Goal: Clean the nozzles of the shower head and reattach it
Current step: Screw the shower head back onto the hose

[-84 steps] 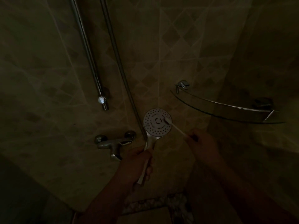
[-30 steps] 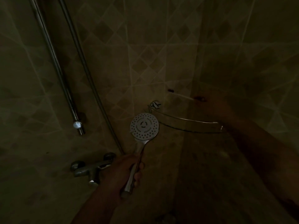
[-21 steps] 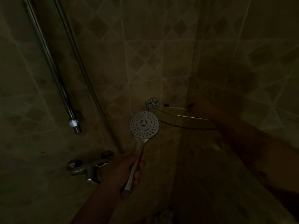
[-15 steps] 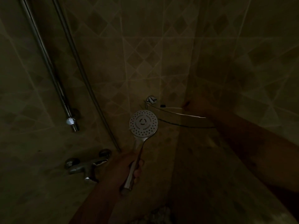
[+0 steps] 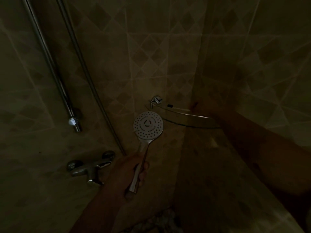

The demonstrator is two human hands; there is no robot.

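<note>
It is very dim in here, but the cleaning stage looks to be over, as best I can judge: the thin stick (image 5: pixel 179 108) with the dark tip lies on the glass corner shelf (image 5: pixel 190 121), far right of centre, and the right hand (image 5: pixel 204 107) rests at the shelf beside the stick's near end. Whether those fingers pinch the stick or have let go I cannot tell; the hand is little more than a dark shape. The left hand (image 5: pixel 129 172) is wrapped around the chrome handle of the shower head (image 5: pixel 148 125), gripping it upright with the nozzle face turned toward me, just left of and a little below the shelf. What remains, I would say, is the reattaching: the head is not on any mount, and the holder it belongs in is not visible from where I stand. Counting what shows: one shower head, one stick, one glass shelf with one chrome bracket (image 5: pixel 156 100) in view, one wall rail (image 5: pixel 50 64) ending in a chrome fitting, one hose (image 5: pixel 87 76) running down beside it, one mixer tap (image 5: pixel 90 167) low on the left wall, and two hands.
</note>
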